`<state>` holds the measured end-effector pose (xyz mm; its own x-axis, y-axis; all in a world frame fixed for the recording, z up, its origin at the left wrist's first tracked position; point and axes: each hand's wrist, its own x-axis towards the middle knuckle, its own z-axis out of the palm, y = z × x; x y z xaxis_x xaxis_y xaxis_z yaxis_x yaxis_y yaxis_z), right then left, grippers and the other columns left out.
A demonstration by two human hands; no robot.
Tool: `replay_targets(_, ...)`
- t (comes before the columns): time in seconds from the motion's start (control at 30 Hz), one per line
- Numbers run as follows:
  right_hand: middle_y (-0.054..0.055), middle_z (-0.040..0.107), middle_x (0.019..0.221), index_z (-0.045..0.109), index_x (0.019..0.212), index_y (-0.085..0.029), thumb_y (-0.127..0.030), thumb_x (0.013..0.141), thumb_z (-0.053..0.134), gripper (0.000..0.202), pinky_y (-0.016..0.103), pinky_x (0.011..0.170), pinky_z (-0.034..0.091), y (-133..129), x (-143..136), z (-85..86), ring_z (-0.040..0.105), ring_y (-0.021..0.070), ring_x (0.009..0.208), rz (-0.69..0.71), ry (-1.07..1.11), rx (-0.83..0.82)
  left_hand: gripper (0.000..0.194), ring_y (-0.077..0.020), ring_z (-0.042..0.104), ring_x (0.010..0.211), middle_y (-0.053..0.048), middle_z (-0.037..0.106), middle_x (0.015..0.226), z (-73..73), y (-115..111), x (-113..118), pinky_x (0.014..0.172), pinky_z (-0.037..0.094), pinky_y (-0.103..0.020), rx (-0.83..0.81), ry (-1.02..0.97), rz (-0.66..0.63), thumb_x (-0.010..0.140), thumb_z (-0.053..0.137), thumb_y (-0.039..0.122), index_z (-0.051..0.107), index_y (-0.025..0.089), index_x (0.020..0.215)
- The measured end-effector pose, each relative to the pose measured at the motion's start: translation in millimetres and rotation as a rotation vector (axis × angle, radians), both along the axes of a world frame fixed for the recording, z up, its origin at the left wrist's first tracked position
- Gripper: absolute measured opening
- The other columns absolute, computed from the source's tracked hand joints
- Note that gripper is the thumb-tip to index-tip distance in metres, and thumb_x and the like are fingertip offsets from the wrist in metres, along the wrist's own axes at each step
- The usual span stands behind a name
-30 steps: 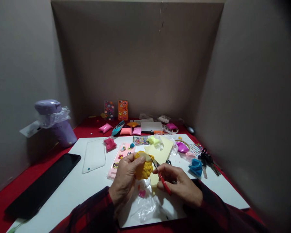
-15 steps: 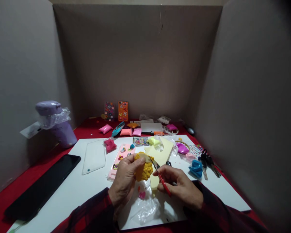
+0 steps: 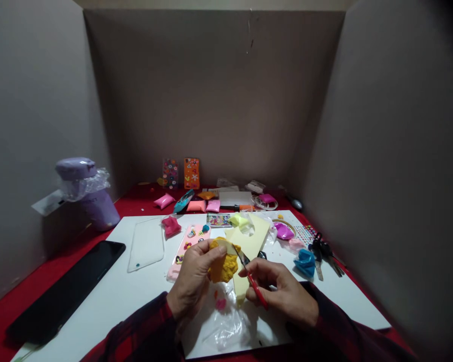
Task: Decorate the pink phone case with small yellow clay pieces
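Note:
Between thumb and fingers my left hand (image 3: 196, 269) pinches a crumpled yellow clay piece (image 3: 223, 267), with a pale disc-like piece (image 3: 225, 246) against its upper part. My right hand (image 3: 283, 290) grips the red handles of small scissors (image 3: 257, 290); their blades point up and left and meet the right edge of the yellow piece. Behind my left hand lies a pink phone case (image 3: 185, 240) with small decorations. Cut pale yellow paper (image 3: 257, 236) lies behind the scissors. A clear plastic bag (image 3: 230, 327) is below the hands, with a small pink bit (image 3: 221, 303) near it.
A black phone (image 3: 66, 291), a clear case (image 3: 146, 245) and a purple bottle (image 3: 98, 201) are at left. Keys (image 3: 326, 251) and a blue packet (image 3: 305, 262) are at right. Colourful clay packets and two decorated cases line the back. Grey walls enclose the table.
My right hand and the scissors have shifted very slightly right and down. My left hand keeps its pinch on the yellow piece, almost in the same place.

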<state>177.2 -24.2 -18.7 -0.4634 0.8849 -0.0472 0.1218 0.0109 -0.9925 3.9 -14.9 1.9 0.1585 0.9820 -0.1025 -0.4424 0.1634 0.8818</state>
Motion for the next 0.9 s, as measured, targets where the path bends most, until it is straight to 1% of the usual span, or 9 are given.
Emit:
replay_targets(0.1, -0.007, 0.046, 0.056, 0.054, 0.085, -0.015, -0.02, 0.068, 0.065, 0.021, 0.02, 0.05, 0.03, -0.5, 0.9, 0.3, 0.038, 0.0063, 0.05, -0.007, -0.017, 0.03, 0.017, -0.014, 0.057, 0.059, -0.006, 0.063, 0.069, 0.6, 0.2, -0.6, 0.056, 0.043, -0.024, -0.003, 0.015, -0.021, 0.069, 0.064, 0.024, 0.063, 0.01, 0.078)
replay_targets(0.33, -0.007, 0.045, 0.057, 0.055, 0.083, -0.016, -0.022, 0.066, 0.066, 0.021, 0.02, 0.05, 0.028, -2.4, 1.8, 4.0, 0.036, 0.0067, 0.052, -0.015, -0.04, 0.027, 0.016, -0.0144, 0.058, 0.059, -0.004, 0.062, 0.066, 3.7, -0.3, -1.8, 0.056, 0.043, -0.025, -0.005, 0.025, -0.04, 0.066, 0.067, 0.025, 0.062, 0.012, 0.074)
replay_targets(0.63, -0.007, 0.044, 0.055, 0.055, 0.083, -0.015, -0.021, 0.066, 0.065, 0.021, 0.022, 0.051, 0.029, -3.4, 1.6, 7.0, 0.037, 0.0071, 0.05, -0.007, 0.007, -0.01, 0.018, -0.0128, 0.056, 0.057, -0.006, 0.063, 0.067, 2.2, 0.4, -2.9, 0.054, 0.043, -0.023, 0.017, 0.049, -0.045, 0.068, 0.066, 0.025, 0.063, 0.009, 0.076)
replay_targets(0.9, -0.007, 0.045, 0.053, 0.056, 0.084, -0.013, -0.021, 0.066, 0.066, 0.021, 0.022, 0.05, 0.028, -4.8, 1.5, 6.9, 0.037, 0.0064, 0.049, -0.016, 0.01, -0.01, 0.016, -0.0122, 0.055, 0.056, -0.005, 0.062, 0.065, 8.4, 0.8, -3.8, 0.053, 0.042, -0.023, 0.032, 0.07, -0.065, 0.068, 0.065, 0.025, 0.063, 0.01, 0.074)
